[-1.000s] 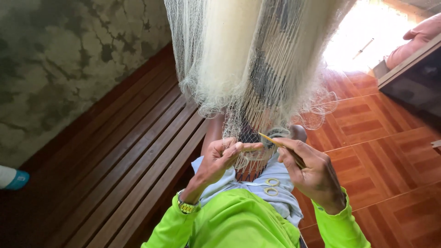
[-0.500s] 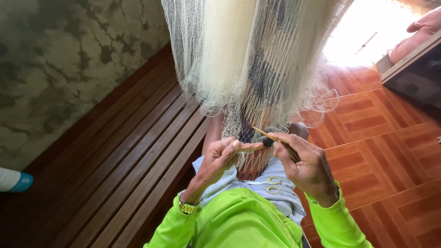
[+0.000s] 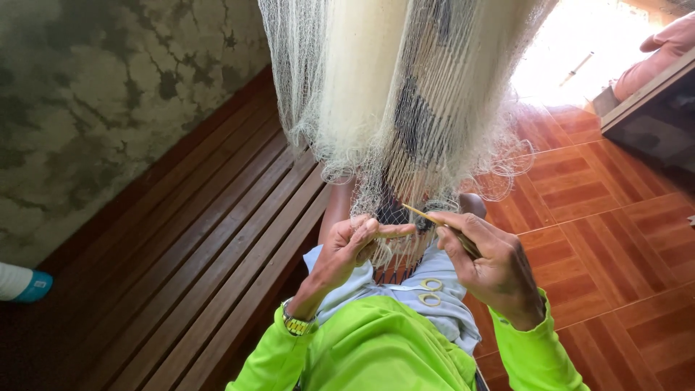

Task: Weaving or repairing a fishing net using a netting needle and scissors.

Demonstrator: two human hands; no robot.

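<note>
A pale, fine-meshed fishing net (image 3: 391, 94) hangs down in front of me in a thick bunch. My left hand (image 3: 355, 250) pinches the net's lower edge between thumb and fingers. My right hand (image 3: 492, 264) grips a thin yellowish netting needle (image 3: 434, 219), its tip pointing left into the mesh beside my left fingers. Both sleeves are bright green. A gold-coloured watch (image 3: 295, 324) sits on my left wrist.
I sit on a dark wooden slat bench (image 3: 195, 246) along a mottled grey wall (image 3: 94, 101). Brown floor tiles (image 3: 615, 239) lie to the right. A dark table edge (image 3: 651, 108) stands at far right. A white and blue object (image 3: 22, 284) lies at far left.
My hands have stayed on the net's edge. The needle has shifted slightly as my right hand works it toward my left fingers. The view has drifted a little.
</note>
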